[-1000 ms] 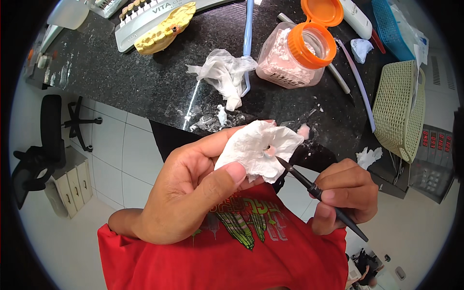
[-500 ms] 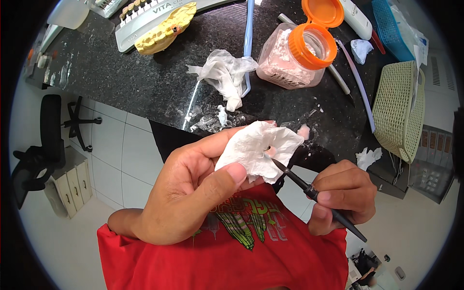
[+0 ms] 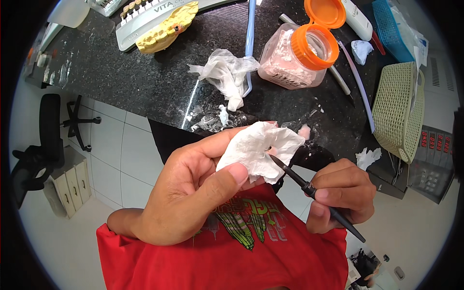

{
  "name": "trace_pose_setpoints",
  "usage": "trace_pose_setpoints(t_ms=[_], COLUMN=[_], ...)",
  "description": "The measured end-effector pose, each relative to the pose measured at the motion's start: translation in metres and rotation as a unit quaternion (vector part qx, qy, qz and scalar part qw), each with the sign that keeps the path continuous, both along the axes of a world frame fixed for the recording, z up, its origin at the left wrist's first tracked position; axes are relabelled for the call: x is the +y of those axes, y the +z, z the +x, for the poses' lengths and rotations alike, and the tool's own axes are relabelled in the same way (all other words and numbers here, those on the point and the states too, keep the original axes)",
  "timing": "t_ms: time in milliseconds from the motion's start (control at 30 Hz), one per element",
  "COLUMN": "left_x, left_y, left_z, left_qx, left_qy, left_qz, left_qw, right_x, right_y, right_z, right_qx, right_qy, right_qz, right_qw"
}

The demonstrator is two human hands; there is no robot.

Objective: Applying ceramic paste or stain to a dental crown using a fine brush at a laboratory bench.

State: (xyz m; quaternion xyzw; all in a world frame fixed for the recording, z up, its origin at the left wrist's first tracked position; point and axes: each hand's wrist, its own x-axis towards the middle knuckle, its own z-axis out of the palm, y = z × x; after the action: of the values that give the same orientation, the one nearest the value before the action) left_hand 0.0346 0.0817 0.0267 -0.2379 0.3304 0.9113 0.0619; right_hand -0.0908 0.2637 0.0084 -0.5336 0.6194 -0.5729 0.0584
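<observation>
My left hand (image 3: pixel 198 181) pinches a white tissue (image 3: pixel 246 145) spread like a shallow cup, its thumb on the near edge. At the tissue's middle sits a small pinkish piece (image 3: pixel 272 151) with a dark spot beside it; its kind I cannot make out. Between the fingers and thumb of my right hand (image 3: pixel 344 195) is a slim black brush (image 3: pixel 295 176), held at a slant. Its dark pointed tip meets or hovers just over the pinkish piece; contact is too fine to tell.
An open clear jar of pink powder with an orange lid (image 3: pixel 295 58) stands on the dark countertop (image 3: pixel 130 82). Nearby lie crumpled clear plastic (image 3: pixel 224 77), a yellow dental model (image 3: pixel 166 31), a tooth shade guide (image 3: pixel 128 36), a blue-handled tool (image 3: pixel 250 29) and a pale green basket (image 3: pixel 394 111).
Both hands stay nearly in place. The brush tip has shifted very slightly on or above the pinkish piece.
</observation>
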Motion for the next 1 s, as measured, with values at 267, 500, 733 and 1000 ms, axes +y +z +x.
trace_pose_setpoints(t_ms=[267,500,733,1000], left_x=[-0.0016,-0.0016,-0.0012,-0.0025], left_y=[-0.0012,-0.0012,-0.0028,-0.0023], left_z=[-0.0008,-0.0002,-0.0003,-0.0008], left_qx=[0.001,0.007,0.012,0.006], left_qy=[-0.002,-0.005,0.000,-0.014], left_qz=[0.007,0.015,0.022,0.010], left_qw=[1.000,1.000,1.000,1.000], right_x=[0.0011,-0.0003,0.0004,0.0010], right_y=[0.0019,0.0024,-0.0008,0.0003], right_z=[-0.0007,-0.0007,-0.0011,-0.0022], right_qx=[-0.012,-0.007,-0.007,-0.002], right_qy=[0.004,0.009,0.004,0.009], right_qz=[0.019,0.023,0.005,0.010], right_qw=[1.000,1.000,1.000,1.000])
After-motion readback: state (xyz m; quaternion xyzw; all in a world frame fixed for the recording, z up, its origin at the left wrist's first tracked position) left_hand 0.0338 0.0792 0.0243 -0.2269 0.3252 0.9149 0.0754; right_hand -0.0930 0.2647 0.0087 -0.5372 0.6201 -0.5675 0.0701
